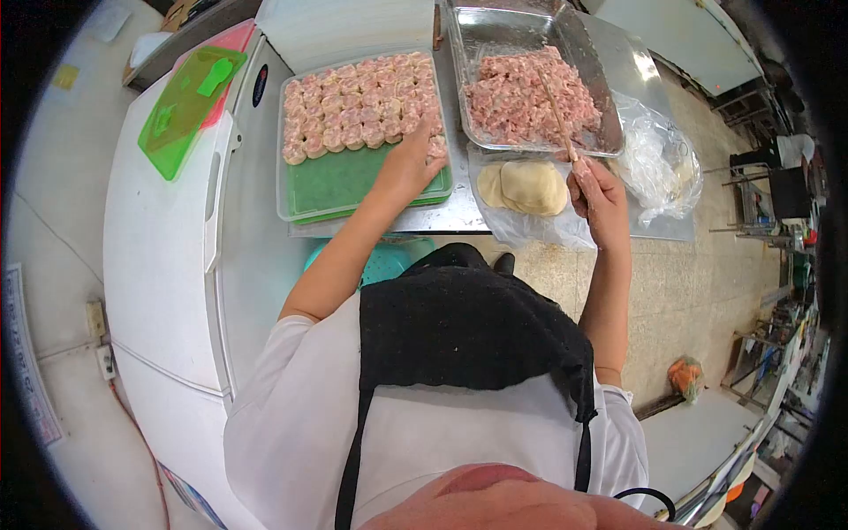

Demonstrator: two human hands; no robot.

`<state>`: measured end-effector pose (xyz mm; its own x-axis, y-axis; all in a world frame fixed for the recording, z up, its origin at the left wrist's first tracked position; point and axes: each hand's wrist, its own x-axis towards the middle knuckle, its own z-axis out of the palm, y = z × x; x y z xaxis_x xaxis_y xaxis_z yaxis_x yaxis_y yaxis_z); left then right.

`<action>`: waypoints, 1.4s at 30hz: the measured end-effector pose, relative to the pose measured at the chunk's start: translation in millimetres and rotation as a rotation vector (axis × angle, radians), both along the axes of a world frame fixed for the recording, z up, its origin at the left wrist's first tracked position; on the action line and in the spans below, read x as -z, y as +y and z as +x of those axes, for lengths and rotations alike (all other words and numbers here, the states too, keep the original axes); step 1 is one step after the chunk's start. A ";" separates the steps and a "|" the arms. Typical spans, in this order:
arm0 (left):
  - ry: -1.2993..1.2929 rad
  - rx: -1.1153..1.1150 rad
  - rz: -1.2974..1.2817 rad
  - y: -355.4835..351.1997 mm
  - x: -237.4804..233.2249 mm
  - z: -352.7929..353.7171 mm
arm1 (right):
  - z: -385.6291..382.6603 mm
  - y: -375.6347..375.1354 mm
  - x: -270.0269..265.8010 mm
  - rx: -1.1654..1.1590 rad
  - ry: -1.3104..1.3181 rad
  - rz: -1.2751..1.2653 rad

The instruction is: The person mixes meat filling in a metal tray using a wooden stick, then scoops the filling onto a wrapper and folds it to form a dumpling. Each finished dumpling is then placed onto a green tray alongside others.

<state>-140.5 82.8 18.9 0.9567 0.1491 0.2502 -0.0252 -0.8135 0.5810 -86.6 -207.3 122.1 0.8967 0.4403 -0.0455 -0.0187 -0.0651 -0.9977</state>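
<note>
Stood at a metal desk [455,214] in a black apron [468,327], seen from above. Reached the left hand [408,168] over a green-based tray [340,181], to the near right corner of close-set rows of meat-topped pieces [353,102]. Curled the left fingers and thumb about an end piece [437,147], just beyond the thumb; could not tell firm pinch from light touch, with part of the hold hidden.

Pinched a slim stick [558,110] by its near end in the right hand [599,199], with thumb and fingers pressed together around it. Aimed its long axis away from the body and slightly left, with the far tip over the minced meat [521,102] in a metal pan [503,31]; could not tell touching from hovering at that tip. Had the minced meat straight ahead of the right hand and a little left, much nearer to the right hand than to the left.

Had a stack of pale wrappers [534,188] between the two hands, just left of the right one, on a plastic sheet [521,230] before the pan, lying flat and longer from left to right. Had a crumpled clear bag [658,168] to the right of the pan.
</note>
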 end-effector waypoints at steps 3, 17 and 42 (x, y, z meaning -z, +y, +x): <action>0.063 0.079 -0.112 7.7 0.3 -3.9 | -8.7 -7.2 2.7 0.031 -0.055 -0.019; 0.185 0.035 -0.186 22.1 -17.4 -11.1 | -2.2 -3.6 18.1 0.044 0.032 -0.011; -0.007 0.058 -0.247 -148.6 -9.4 28.4 | 209.4 -20.9 21.6 -0.527 -1.055 -1.177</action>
<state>-112.1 -65.9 28.4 0.9637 0.1512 0.2199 -0.0727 -0.6442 0.7614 122.9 -228.1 100.5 0.5215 0.8511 -0.0611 0.8533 -0.5200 0.0384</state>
